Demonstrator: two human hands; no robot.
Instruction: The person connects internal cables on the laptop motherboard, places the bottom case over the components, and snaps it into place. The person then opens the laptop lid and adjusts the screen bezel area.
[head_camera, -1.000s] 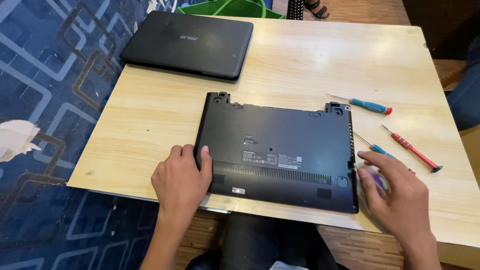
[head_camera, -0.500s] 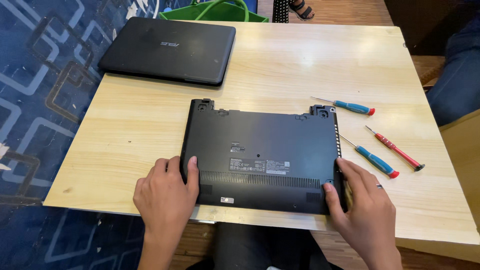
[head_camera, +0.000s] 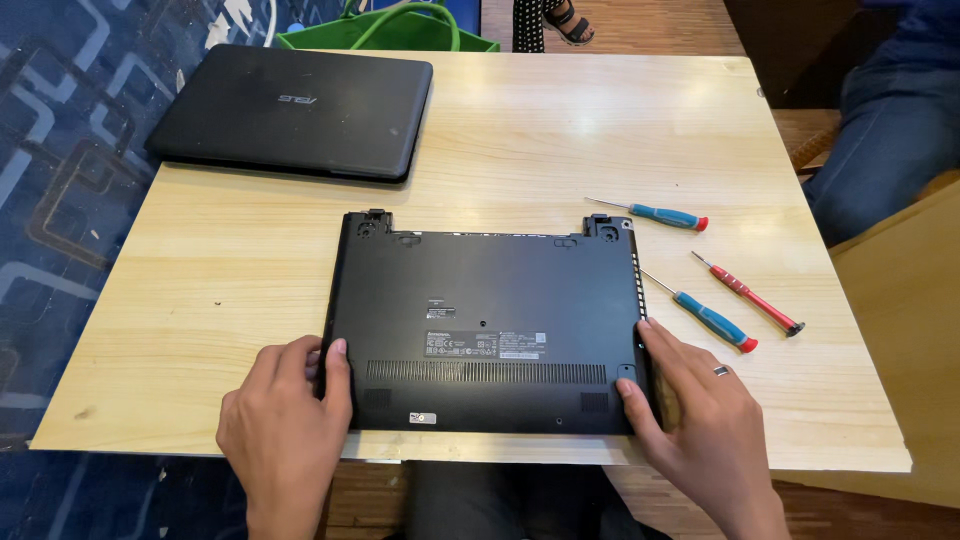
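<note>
A black laptop base (head_camera: 485, 315) lies bottom side up on the light wooden table (head_camera: 560, 130), its vent slots toward me. My left hand (head_camera: 285, 420) grips its near left corner, thumb on top of the cover. My right hand (head_camera: 700, 420), a ring on one finger, grips the near right corner, thumb resting on the cover by a rubber foot. Both hands hold the base flat on the table.
A closed black laptop (head_camera: 290, 110) lies at the far left. To the right of the base lie two blue-handled screwdrivers (head_camera: 660, 215) (head_camera: 705, 315) and a red one (head_camera: 750, 295). A green basket (head_camera: 400, 30) and another person's leg (head_camera: 890, 130) lie beyond the table.
My right hand moved from beside the screwdrivers onto the base's near right corner. My left hand stayed at the near left corner. The camera view shifted slightly.
</note>
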